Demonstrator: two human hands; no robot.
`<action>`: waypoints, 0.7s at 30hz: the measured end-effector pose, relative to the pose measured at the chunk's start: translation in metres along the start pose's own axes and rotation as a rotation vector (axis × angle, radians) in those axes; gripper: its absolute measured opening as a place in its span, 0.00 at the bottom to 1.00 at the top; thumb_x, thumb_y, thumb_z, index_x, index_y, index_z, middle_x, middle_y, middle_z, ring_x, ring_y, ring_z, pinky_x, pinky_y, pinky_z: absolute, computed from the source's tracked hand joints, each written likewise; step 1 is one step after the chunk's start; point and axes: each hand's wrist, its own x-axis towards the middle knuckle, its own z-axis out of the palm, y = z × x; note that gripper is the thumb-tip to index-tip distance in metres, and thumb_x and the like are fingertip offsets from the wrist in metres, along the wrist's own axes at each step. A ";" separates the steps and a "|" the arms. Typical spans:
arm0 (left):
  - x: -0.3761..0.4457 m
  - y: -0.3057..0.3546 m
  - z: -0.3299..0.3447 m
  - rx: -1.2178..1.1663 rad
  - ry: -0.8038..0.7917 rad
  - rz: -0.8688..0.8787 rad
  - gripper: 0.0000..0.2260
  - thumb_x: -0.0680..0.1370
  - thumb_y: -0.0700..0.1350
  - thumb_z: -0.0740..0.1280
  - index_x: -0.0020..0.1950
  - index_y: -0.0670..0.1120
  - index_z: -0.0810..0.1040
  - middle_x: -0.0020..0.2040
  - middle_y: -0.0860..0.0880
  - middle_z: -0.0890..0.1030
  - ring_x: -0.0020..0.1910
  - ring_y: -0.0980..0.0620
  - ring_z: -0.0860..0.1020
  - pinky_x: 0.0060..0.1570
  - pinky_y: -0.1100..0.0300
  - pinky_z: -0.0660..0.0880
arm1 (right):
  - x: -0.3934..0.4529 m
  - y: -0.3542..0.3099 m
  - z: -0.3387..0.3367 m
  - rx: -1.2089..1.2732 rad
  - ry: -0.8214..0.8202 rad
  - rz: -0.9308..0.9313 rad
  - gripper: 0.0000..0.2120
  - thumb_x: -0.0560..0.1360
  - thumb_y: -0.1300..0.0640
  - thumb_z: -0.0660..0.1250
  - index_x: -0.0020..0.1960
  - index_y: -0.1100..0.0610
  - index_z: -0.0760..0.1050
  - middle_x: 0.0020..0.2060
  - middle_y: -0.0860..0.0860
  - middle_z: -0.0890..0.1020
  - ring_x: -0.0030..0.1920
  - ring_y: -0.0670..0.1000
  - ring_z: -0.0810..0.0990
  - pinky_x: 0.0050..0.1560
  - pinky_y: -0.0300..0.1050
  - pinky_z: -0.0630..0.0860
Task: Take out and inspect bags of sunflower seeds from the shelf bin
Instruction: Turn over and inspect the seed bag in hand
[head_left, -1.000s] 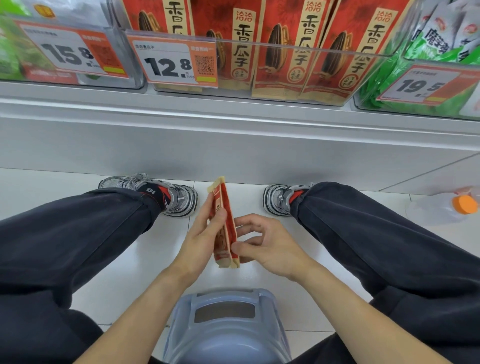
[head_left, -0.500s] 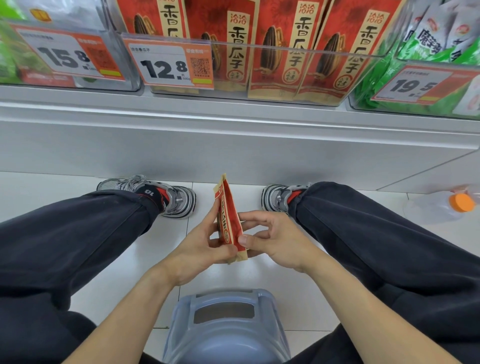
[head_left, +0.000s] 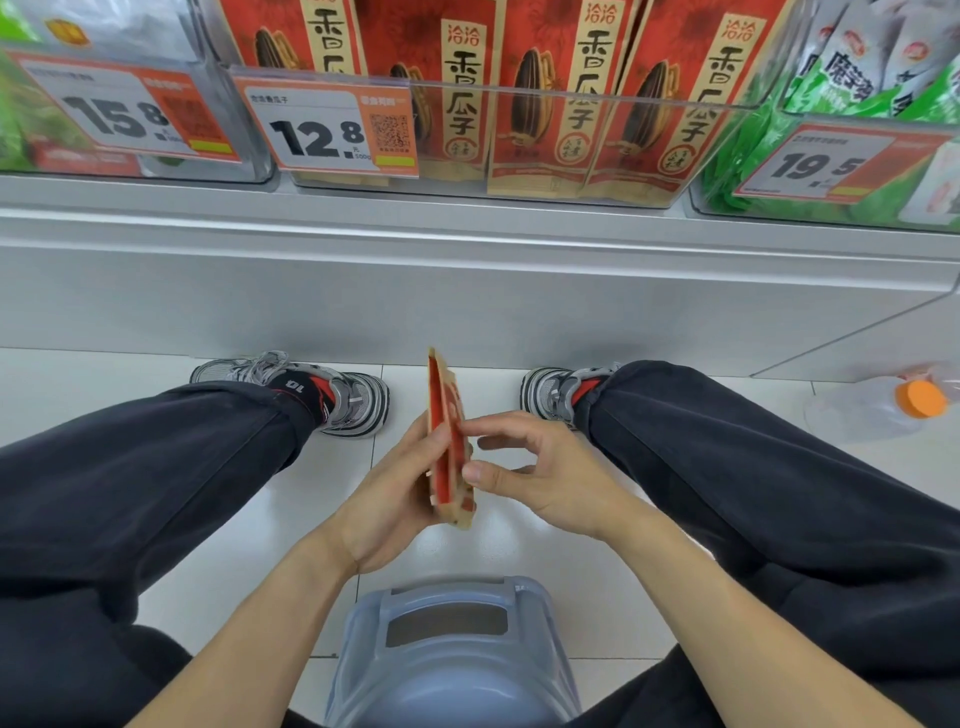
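Still waiting in the shelf bin (head_left: 519, 93) above both hands: several more bags. Inspecting one bag of sunflower seeds (head_left: 451, 441) edge-on (already out), left hand (head_left: 387, 499) gripping it, right hand (head_left: 540, 473) pinching its lower edge.

The seed bag (head_left: 449, 447) has turned more edge-on, upright between both hands.
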 end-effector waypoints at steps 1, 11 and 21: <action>0.000 -0.002 0.003 0.008 0.016 -0.008 0.32 0.75 0.64 0.70 0.75 0.53 0.70 0.64 0.46 0.80 0.59 0.43 0.80 0.56 0.45 0.76 | 0.001 0.002 0.004 -0.010 0.003 -0.016 0.18 0.76 0.52 0.74 0.65 0.50 0.80 0.64 0.47 0.77 0.64 0.42 0.76 0.58 0.42 0.81; 0.004 -0.009 -0.001 0.131 0.347 0.042 0.13 0.85 0.44 0.58 0.64 0.40 0.77 0.53 0.38 0.86 0.50 0.40 0.85 0.50 0.45 0.83 | 0.007 0.002 0.006 0.076 0.283 0.242 0.25 0.77 0.57 0.73 0.70 0.52 0.68 0.62 0.48 0.75 0.51 0.47 0.83 0.40 0.41 0.84; 0.007 -0.016 -0.002 0.399 0.414 0.126 0.24 0.80 0.27 0.61 0.69 0.50 0.73 0.55 0.48 0.83 0.55 0.47 0.82 0.51 0.53 0.80 | 0.002 -0.002 0.006 0.028 0.114 0.152 0.02 0.81 0.58 0.67 0.51 0.52 0.77 0.48 0.54 0.85 0.43 0.47 0.87 0.33 0.41 0.82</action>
